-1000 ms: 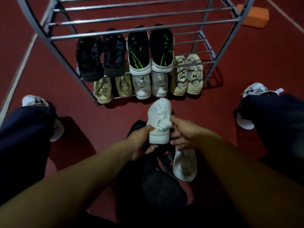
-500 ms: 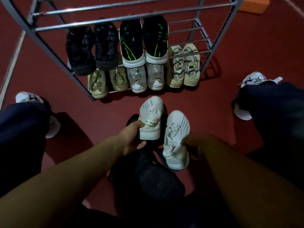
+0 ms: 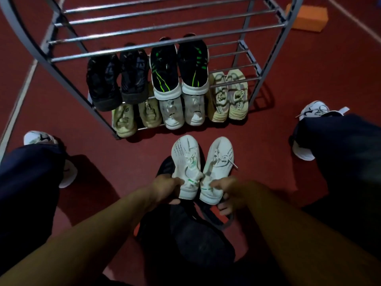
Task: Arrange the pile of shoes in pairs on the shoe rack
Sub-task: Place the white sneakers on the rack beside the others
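Two white lace-up sneakers with green accents are held side by side, toes pointing at the rack: left hand [image 3: 165, 187] is closed around the heel of the left white sneaker [image 3: 186, 164], right hand [image 3: 228, 189] is closed around the heel of the right white sneaker [image 3: 217, 168]. The heels touch; both shoes sit above the red rubber floor [image 3: 268, 151], just short of the rack front.

Grey metal tube shoe rack [image 3: 144, 29] contents:
- top tier bars: nothing on them
- middle tier: black mesh sneaker pair [image 3: 117, 79] on the left, black sneaker pair with neon-green stripes and white soles [image 3: 178, 69] beside it; right part is bare
- bottom tier: beige sneaker pair [image 3: 136, 116] left, white sneaker pair [image 3: 182, 112] centre, cream sneaker pair with printed lettering [image 3: 227, 98] right

Dark shoes [image 3: 185, 234] lie on the floor under the forearms; how many, can't tell. Orange foam block [image 3: 307, 16] sits on the floor beyond the rack's right post. The person's own white shoes show at both sides, legs in dark trousers.
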Action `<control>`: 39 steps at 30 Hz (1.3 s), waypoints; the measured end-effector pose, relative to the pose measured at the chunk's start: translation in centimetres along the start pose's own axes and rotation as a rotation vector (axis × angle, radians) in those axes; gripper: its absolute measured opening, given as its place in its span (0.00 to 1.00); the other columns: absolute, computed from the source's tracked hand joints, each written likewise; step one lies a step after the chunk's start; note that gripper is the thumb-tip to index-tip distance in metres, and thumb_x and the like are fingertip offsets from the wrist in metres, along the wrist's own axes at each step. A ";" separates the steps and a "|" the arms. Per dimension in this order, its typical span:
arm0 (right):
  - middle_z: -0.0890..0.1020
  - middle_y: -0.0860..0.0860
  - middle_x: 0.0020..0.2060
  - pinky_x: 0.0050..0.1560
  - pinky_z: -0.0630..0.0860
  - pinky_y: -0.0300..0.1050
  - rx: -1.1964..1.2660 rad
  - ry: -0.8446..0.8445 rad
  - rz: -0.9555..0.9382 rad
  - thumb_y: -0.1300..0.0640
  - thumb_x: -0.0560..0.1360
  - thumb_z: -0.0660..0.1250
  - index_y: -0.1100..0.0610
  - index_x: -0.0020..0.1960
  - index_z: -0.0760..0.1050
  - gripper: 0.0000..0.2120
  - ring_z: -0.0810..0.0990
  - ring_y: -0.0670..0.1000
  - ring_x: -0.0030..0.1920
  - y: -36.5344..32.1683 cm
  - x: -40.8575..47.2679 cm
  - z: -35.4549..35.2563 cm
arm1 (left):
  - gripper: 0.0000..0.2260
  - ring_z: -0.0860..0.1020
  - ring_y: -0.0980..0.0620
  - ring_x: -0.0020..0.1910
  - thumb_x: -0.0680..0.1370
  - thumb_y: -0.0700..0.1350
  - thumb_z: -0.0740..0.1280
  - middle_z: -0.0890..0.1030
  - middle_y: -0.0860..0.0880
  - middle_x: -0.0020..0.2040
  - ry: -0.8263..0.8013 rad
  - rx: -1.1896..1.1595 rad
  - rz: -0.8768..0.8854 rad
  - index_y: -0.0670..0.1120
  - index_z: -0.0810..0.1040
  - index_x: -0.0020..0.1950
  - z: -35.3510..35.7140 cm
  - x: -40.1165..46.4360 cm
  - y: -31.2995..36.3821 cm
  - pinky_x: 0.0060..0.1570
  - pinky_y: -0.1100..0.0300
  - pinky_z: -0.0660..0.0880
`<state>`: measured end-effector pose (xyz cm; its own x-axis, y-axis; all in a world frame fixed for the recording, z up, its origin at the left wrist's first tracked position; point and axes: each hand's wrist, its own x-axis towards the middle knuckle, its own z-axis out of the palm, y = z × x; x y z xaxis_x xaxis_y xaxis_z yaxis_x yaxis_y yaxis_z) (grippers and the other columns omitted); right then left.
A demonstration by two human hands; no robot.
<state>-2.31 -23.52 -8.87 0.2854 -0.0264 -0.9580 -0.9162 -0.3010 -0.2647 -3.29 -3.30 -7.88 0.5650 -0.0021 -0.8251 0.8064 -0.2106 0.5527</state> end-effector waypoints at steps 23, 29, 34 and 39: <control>0.74 0.54 0.34 0.43 0.79 0.50 -0.174 0.343 -0.390 0.59 0.79 0.58 0.56 0.35 0.67 0.13 0.75 0.53 0.34 -1.3 -12.8 -4.6 | 0.13 0.82 0.50 0.46 0.77 0.39 0.65 0.84 0.44 0.51 -0.336 0.036 0.073 0.41 0.79 0.61 -0.7 -7.3 7.0 0.40 0.57 0.80; 0.83 0.62 0.39 0.47 0.82 0.55 -0.346 0.407 -0.480 0.57 0.77 0.57 0.63 0.48 0.70 0.09 0.86 0.62 0.38 -5.2 -18.6 -9.5 | 0.12 0.81 0.50 0.43 0.77 0.36 0.62 0.85 0.47 0.45 -0.267 -0.100 0.256 0.45 0.80 0.56 1.3 -10.6 10.5 0.37 0.56 0.79; 0.75 0.54 0.17 0.20 0.71 0.33 -0.331 0.416 -0.515 0.64 0.79 0.54 0.64 0.35 0.69 0.14 0.75 0.49 0.17 -12.2 -18.0 -12.9 | 0.09 0.73 0.47 0.41 0.76 0.40 0.64 0.74 0.42 0.47 -0.133 -0.156 0.272 0.41 0.78 0.55 3.0 -7.3 17.0 0.32 0.59 0.77; 0.74 0.56 0.14 0.18 0.70 0.33 -0.242 0.419 -0.521 0.67 0.80 0.53 0.66 0.36 0.69 0.14 0.73 0.50 0.14 -18.3 -14.2 -15.4 | 0.04 0.69 0.47 0.33 0.77 0.41 0.62 0.70 0.43 0.35 -0.061 -0.261 0.237 0.44 0.71 0.43 4.9 -2.0 23.4 0.34 0.58 0.74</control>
<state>14.73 -32.28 11.24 0.7983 -0.1714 -0.5773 -0.5565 -0.5764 -0.5984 13.57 -13.03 6.06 0.7365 -0.0813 -0.6715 0.6761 0.0599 0.7343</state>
